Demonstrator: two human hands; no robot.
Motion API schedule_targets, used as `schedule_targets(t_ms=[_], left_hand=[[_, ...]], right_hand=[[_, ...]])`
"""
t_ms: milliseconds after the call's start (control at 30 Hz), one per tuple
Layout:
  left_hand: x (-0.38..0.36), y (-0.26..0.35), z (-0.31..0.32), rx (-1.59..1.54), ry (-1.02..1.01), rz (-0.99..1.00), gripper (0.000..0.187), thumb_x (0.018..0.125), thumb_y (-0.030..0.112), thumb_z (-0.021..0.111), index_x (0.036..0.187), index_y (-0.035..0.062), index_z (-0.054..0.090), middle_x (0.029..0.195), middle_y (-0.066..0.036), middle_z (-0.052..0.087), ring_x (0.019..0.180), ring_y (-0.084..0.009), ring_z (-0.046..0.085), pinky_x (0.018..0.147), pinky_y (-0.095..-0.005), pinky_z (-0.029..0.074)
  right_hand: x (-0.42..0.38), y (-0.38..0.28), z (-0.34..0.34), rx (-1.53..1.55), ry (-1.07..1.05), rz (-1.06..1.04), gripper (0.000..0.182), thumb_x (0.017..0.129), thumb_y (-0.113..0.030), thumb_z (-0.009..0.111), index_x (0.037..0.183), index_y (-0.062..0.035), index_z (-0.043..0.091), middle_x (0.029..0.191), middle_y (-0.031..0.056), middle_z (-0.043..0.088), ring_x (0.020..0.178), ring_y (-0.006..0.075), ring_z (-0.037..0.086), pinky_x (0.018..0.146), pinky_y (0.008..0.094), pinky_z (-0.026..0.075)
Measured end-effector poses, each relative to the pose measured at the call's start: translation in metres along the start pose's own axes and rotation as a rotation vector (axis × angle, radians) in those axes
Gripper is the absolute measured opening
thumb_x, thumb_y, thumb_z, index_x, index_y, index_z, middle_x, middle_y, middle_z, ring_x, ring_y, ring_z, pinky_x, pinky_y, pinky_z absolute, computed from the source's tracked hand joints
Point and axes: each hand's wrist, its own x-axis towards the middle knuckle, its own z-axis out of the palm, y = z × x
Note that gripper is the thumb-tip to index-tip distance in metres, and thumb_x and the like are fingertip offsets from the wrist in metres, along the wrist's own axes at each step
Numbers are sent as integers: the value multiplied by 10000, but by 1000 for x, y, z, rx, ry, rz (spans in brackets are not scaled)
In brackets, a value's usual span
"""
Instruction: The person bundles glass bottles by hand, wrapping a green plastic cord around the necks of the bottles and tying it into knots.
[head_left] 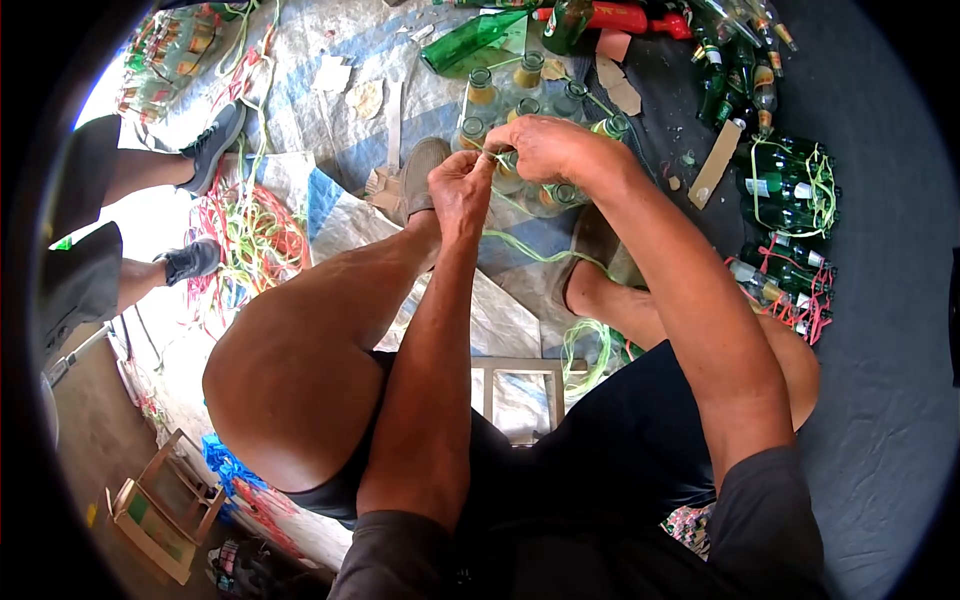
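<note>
Several upright glass bottles (pixel 481 92) stand grouped between the person's feet, with green twine (pixel 530 248) running around them and trailing down to the right. At the near edge of the group, my left hand (pixel 462 190) is closed in a pinch on the twine. My right hand (pixel 538 150) meets it from the right over the bottle tops, its fingers also pinched on the twine. The two hands' fingertips touch or nearly touch. Loops of the same twine (pixel 590 350) lie by the right leg. The hands cover some of the bottles behind them.
A green bottle (pixel 465 42) lies beyond the group, near a red bottle (pixel 610 17). Tied bundles of green bottles (pixel 785 187) lie at right, beside a cardboard strip (pixel 716 165). Tangled twine (pixel 250 240) and another person's shoes (pixel 212 148) are at left. A wooden frame (pixel 515 365) lies between the legs.
</note>
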Motion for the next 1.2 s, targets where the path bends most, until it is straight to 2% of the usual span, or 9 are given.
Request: schedule_targets(t_ms=[67, 267, 467, 567, 667, 767, 867, 1067, 1200], left_hand=[[0, -2, 0, -30, 9, -4, 213, 893, 152, 769, 918, -60, 758, 734, -14, 679, 666, -71, 559, 587, -271, 452], [2, 6, 4, 45, 48, 16, 256, 882, 185, 770, 887, -71, 756, 701, -20, 673, 649, -76, 558, 586, -279, 457], [2, 7, 5, 60, 42, 9, 260, 885, 188, 759, 871, -72, 757, 695, -26, 677, 643, -79, 560, 592, -282, 464], [-1, 12, 7, 32, 34, 41, 268, 894, 197, 761, 884, -70, 759, 698, -26, 674, 646, -78, 560, 590, -279, 461], [-6, 23, 7, 55, -2, 25, 199, 923, 137, 754, 902, -61, 762, 721, 27, 635, 649, -56, 516, 562, -240, 399], [-5, 20, 9, -35, -30, 24, 209, 939, 147, 757, 913, -61, 764, 743, 20, 650, 669, -56, 523, 584, -235, 409], [-4, 20, 12, -59, -50, 53, 210, 951, 153, 757, 924, -55, 767, 763, 17, 660, 684, -59, 528, 603, -233, 418], [-7, 30, 11, -14, -69, 59, 225, 945, 174, 765, 918, -50, 767, 751, 24, 652, 686, -60, 526, 605, -238, 420], [-6, 35, 13, 8, -68, 77, 251, 941, 176, 758, 868, -63, 742, 712, 16, 634, 668, -60, 519, 590, -254, 418]], right_hand=[[4, 2, 1, 22, -27, 3, 589, 812, 42, 572, 1342, -204, 638, 1209, 173, 707, 1161, 387, 659, 937, 446, 534], [-15, -3, -3, -243, 225, -161, 394, 799, 44, 659, 1157, -119, 645, 999, 163, 717, 1060, 388, 687, 857, 487, 546], [-17, 5, 1, -450, 412, -285, 307, 789, -3, 712, 1071, -109, 653, 886, 153, 707, 898, 375, 715, 781, 483, 556], [-17, 8, -1, -486, 439, -249, 262, 780, -56, 747, 1025, -112, 672, 890, 134, 696, 916, 347, 708, 776, 466, 561], [-19, 15, -2, -577, 554, -251, 197, 790, -100, 758, 973, -94, 685, 920, 118, 687, 974, 322, 697, 798, 456, 567], [-24, 19, -8, -495, 574, -237, 143, 810, -109, 744, 938, -80, 689, 963, 112, 686, 1038, 307, 683, 820, 459, 569], [-25, 25, -12, -424, 587, -205, 142, 826, -138, 717, 953, -88, 755, 993, 113, 725, 1031, 323, 717, 893, 458, 573], [-30, 23, -32, -421, 463, -52, 185, 807, -180, 723, 936, -50, 746, 1001, 184, 741, 1001, 376, 724, 869, 499, 579], [-30, 31, -35, -440, 521, -109, 186, 817, -172, 720, 939, -33, 739, 970, 195, 735, 954, 386, 731, 839, 516, 581]])
